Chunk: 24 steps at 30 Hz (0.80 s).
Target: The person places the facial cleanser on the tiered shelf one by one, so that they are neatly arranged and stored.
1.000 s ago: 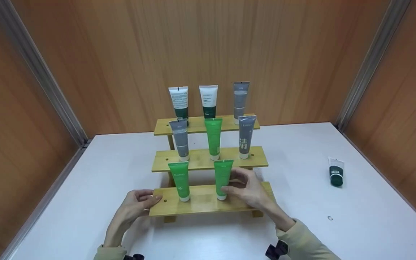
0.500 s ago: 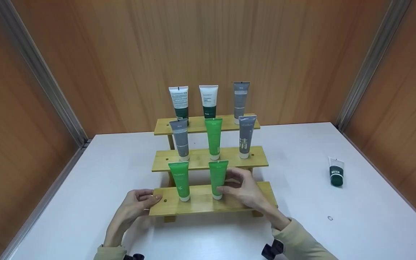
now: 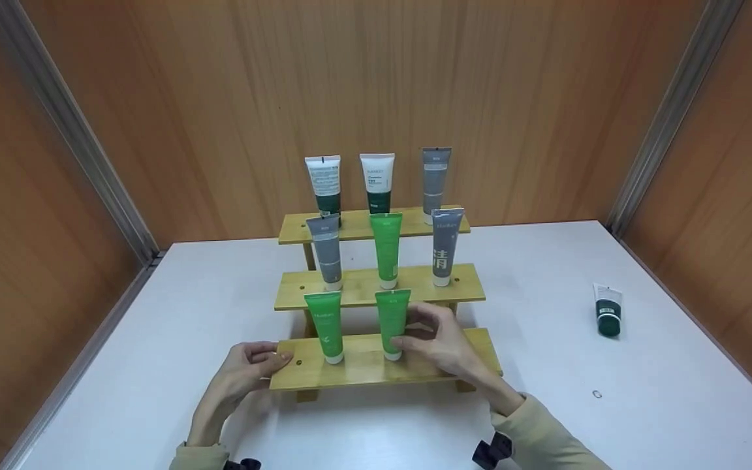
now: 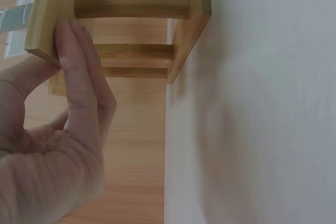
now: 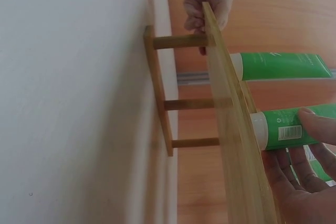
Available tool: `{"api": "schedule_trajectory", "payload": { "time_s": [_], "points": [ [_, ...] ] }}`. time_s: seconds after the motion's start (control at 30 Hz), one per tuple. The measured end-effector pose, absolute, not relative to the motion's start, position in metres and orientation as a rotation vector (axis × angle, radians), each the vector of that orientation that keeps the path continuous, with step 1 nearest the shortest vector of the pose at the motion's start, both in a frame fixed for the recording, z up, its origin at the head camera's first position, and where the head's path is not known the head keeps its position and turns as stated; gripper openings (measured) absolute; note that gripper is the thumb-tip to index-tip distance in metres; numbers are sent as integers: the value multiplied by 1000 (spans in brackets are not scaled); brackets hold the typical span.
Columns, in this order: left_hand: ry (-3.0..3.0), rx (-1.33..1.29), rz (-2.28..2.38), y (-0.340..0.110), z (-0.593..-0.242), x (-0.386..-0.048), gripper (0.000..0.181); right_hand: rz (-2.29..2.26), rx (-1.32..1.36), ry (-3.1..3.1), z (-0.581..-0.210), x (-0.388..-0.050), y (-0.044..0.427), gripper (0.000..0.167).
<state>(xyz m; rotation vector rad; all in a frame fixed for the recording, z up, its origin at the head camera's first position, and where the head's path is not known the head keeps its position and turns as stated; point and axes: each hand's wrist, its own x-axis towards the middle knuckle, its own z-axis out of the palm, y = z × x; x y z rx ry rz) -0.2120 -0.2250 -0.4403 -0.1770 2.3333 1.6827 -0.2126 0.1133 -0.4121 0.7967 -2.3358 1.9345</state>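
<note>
A three-tier wooden display stand stands on the white table. My left hand pinches the left end of its lowest shelf, thumb on top and fingers beneath, as the left wrist view shows. On that shelf, near the middle, a green squeeze tube stands upright on its white cap. My right hand holds this tube between thumb and fingers; in the right wrist view its cap meets the shelf. Another green tube stands to its left, untouched.
Grey tubes flank a green tube on the middle shelf. Two white-and-dark-green tubes and a grey tube occupy the top shelf. A white-and-dark-green tube and a small ring lie at the table's right.
My right hand has shifted the held green tube a little to the left along the lowest shelf, mostly in the first half second. The left hand has kept its place.
</note>
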Motion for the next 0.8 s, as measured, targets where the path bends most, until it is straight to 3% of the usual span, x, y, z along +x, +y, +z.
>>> {"api": "schedule_trajectory", "payload": {
  "time_s": [0.8],
  "points": [
    [2334, -161, 1704, -224, -439, -211, 56, 1937, 830, -2269, -411, -212, 132, 43]
  ]
}}
